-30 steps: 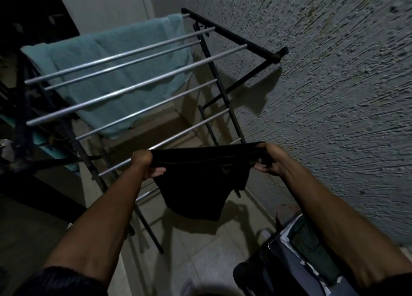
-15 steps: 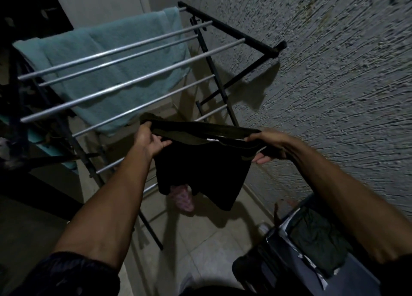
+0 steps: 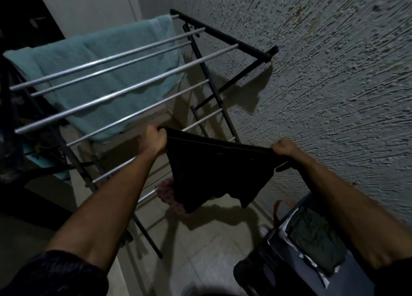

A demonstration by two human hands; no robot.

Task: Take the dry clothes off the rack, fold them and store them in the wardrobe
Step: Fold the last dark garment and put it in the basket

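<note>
Here, in the head view, your left hand [image 3: 153, 139] and your right hand [image 3: 284, 148] each grip one end of the top edge of the black shorts [image 3: 217, 173], fingers curled tight round the cloth. The edge is stretched nearly straight between your hands, and the rest of the shorts hangs free below it, in front of the lower rods of the rack [image 3: 124, 90] and off them. The rack stands against the rough wall [image 3: 323, 72], its grey rods running between black side bars. A teal towel [image 3: 95, 72] is draped over the far top rods and hangs down behind the nearer ones. A pink cloth [image 3: 168, 195] shows low down, just left of the hanging shorts and partly hidden by them; whether it rests on a rod you cannot tell. At the lower right, beside your right forearm, a grey basket [image 3: 296, 262] sits on the tiled floor [image 3: 200, 240] with dark green clothes [image 3: 316, 237] in it.
</note>
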